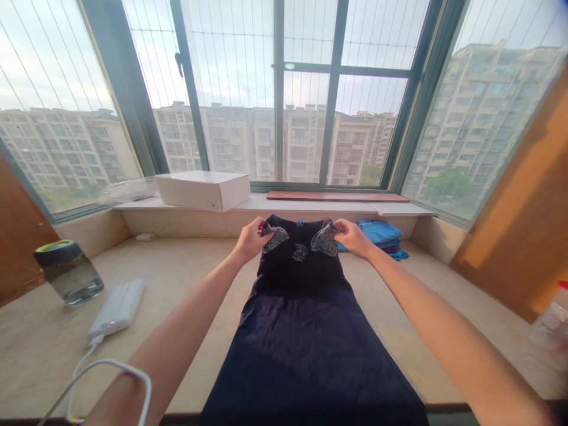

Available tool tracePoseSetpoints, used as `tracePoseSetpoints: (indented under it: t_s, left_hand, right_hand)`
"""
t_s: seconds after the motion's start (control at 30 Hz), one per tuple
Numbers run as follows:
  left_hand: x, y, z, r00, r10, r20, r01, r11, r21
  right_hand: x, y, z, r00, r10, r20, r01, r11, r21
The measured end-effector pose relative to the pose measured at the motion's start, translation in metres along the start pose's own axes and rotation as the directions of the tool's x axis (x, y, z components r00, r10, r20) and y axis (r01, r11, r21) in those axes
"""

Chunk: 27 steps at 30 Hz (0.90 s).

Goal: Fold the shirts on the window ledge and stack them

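Observation:
A dark navy garment, a shirt or a dress, is spread flat on the stone sill, its neck end away from me. Grey-and-white patterned patches mark both shoulders and the upper chest, and a small blue tag shows at the neckline. My left hand pinches the left shoulder corner. On the other side, my right hand has the right shoulder corner between thumb and fingers. The near end of the garment runs out of view at the bottom. Close beyond my right hand lies a folded stack of blue clothes.
A white box sits on the raised ledge under the windows, beside a reddish-brown board. At left are a water bottle and a white power bank whose cable crosses my left forearm. A red-capped bottle stands far right.

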State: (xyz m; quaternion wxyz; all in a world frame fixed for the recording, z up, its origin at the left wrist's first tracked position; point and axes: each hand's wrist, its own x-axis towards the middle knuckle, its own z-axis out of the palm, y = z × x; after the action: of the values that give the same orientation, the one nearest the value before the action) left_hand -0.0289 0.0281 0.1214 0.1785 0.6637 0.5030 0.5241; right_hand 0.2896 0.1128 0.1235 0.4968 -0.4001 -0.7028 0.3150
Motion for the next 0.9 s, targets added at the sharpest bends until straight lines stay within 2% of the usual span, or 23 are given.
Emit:
tracePoseSetpoints:
  t_s: [0.07, 0.17, 0.23, 0.3, 0.33, 0.37, 0.47, 0.53, 0.6, 0.67, 0.7, 0.73, 0.83, 0.9]
  left_hand:
    - [-0.015, 0.0, -0.006, 0.997, 0.009, 0.078, -0.013, 0.999, 0.049]
    - [-0.048, -0.004, -0.015, 0.975, 0.024, 0.222, -0.054, 0.99, 0.129]
    - [-0.073, -0.008, -0.021, 0.912, 0.086, 0.4, -0.194, 0.952, 0.238]
    - [-0.096, -0.01, -0.025, 0.796, 0.145, 0.588, -0.397, 0.858, 0.326]
    - [-0.105, -0.01, -0.026, 0.741, 0.163, 0.651, -0.481, 0.806, 0.346]
    - [-0.113, -0.01, -0.028, 0.706, 0.174, 0.686, -0.535, 0.767, 0.356]
    - [-0.127, -0.003, -0.031, 0.652, 0.186, 0.735, -0.613, 0.701, 0.366]
    - [-0.131, 0.002, -0.034, 0.618, 0.18, 0.765, -0.635, 0.689, 0.351]
    - [-0.131, 0.004, -0.036, 0.588, 0.171, 0.791, -0.63, 0.71, 0.315]
    - [-0.125, 0.001, -0.034, 0.595, 0.169, 0.786, -0.585, 0.761, 0.279]
    - [-0.119, -0.003, -0.03, 0.622, 0.165, 0.765, -0.553, 0.785, 0.28]
    - [-0.111, -0.009, -0.026, 0.664, 0.155, 0.731, -0.518, 0.801, 0.3]
    - [-0.079, -0.031, -0.006, 0.812, 0.066, 0.581, -0.401, 0.786, 0.471]
    - [-0.057, -0.047, 0.006, 0.86, -0.048, 0.508, -0.304, 0.751, 0.586]
  right_hand:
    - [-0.035, 0.002, -0.001, 0.991, -0.025, 0.129, 0.037, 0.995, -0.092]
    - [-0.092, 0.006, -0.004, 0.942, -0.039, 0.334, 0.145, 0.943, -0.3]
    - [-0.125, 0.005, -0.007, 0.888, -0.019, 0.46, 0.235, 0.878, -0.418]
    - [-0.151, 0.002, -0.008, 0.817, -0.007, 0.577, 0.357, 0.792, -0.496]
    - [-0.161, 0.0, -0.008, 0.781, -0.008, 0.625, 0.422, 0.744, -0.518]
    - [-0.169, -0.001, -0.008, 0.749, -0.01, 0.662, 0.481, 0.696, -0.533]
    - [-0.18, -0.003, -0.009, 0.691, -0.013, 0.722, 0.595, 0.577, -0.559]
    - [-0.182, -0.002, -0.011, 0.678, -0.021, 0.734, 0.624, 0.544, -0.561]
    - [-0.181, -0.002, -0.014, 0.654, -0.047, 0.755, 0.635, 0.576, -0.514]
    - [-0.176, 0.0, -0.015, 0.624, -0.075, 0.778, 0.619, 0.655, -0.434]
    - [-0.171, 0.002, -0.014, 0.624, -0.077, 0.777, 0.595, 0.692, -0.409]
    - [-0.165, 0.004, -0.013, 0.643, -0.068, 0.763, 0.562, 0.718, -0.41]
    - [-0.137, 0.017, -0.002, 0.789, 0.032, 0.614, 0.411, 0.715, -0.565]
    - [-0.115, 0.029, 0.005, 0.862, 0.093, 0.498, 0.312, 0.677, -0.666]
